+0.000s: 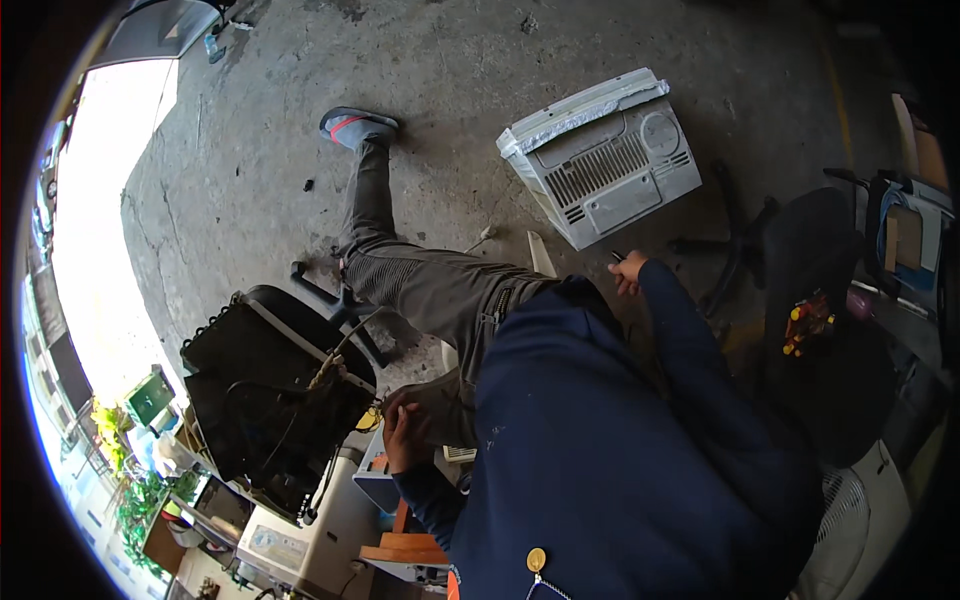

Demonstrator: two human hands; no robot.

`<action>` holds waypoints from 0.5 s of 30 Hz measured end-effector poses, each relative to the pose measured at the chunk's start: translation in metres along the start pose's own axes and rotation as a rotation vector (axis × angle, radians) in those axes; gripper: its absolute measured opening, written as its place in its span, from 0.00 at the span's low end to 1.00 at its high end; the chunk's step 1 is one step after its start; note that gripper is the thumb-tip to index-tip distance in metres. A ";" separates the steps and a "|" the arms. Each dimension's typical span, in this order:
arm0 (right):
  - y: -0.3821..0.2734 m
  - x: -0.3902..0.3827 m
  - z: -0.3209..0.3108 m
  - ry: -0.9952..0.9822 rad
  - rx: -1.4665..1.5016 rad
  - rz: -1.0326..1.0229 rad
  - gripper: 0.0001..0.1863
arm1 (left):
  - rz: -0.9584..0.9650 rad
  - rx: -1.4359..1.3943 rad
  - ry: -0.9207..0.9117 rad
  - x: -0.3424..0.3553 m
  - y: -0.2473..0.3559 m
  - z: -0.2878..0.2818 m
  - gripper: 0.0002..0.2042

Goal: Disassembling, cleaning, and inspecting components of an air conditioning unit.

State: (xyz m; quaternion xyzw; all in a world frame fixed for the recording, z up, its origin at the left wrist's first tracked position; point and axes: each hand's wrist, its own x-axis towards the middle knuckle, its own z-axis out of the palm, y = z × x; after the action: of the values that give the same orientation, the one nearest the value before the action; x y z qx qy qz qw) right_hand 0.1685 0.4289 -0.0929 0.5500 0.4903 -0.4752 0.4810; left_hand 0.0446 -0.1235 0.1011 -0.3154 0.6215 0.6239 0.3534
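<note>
The fingers of the left hand are curled in against the edge of a black finned coil unit, down where thin copper tubes and wires bunch together; whether they actually pinch a tube or only rest on it is hard to tell, since the hand is dark and partly turned away. The right hand is well apart, out to the person's side, its fingers closed narrow around a small dark tool, of which only the tip pokes out.

The coil unit sits tilted at the person's left knee, above some white appliance casings. It looks like the weighty, awkward sort of thing: a stiff metal frame, but the fins would bend under a thumb and the copper lines would kink if used as a handle. I'd judge the solid frame edges the safe place to grip it, not the face or the tubing.

Further out, the person's leg in grey trousers stretches across the concrete floor to a grey shoe. A white plastic air-conditioner cover lies flat on the floor beyond the right hand, not touched. A black office chair stands to the right with some red and yellow bits on it, and a white fan grille shows at the lower right.
</note>
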 end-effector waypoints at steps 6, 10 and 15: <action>-0.123 -0.060 -0.037 0.191 -0.534 -0.547 0.10 | 0.150 -0.161 0.073 0.043 -0.034 0.012 0.19; -0.224 -0.097 -0.013 0.508 -0.891 -1.196 0.16 | 0.366 -0.299 0.187 0.053 -0.021 0.055 0.17; -0.302 -0.259 0.146 -0.153 -0.692 -1.402 0.18 | 0.584 -0.487 0.309 0.058 -0.010 0.087 0.16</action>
State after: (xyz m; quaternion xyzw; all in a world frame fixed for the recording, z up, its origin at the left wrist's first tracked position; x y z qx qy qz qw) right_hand -0.1576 0.2793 0.1335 -0.1034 0.8086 -0.5247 0.2452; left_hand 0.0244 -0.0341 0.0499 -0.2899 0.5650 0.7722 -0.0211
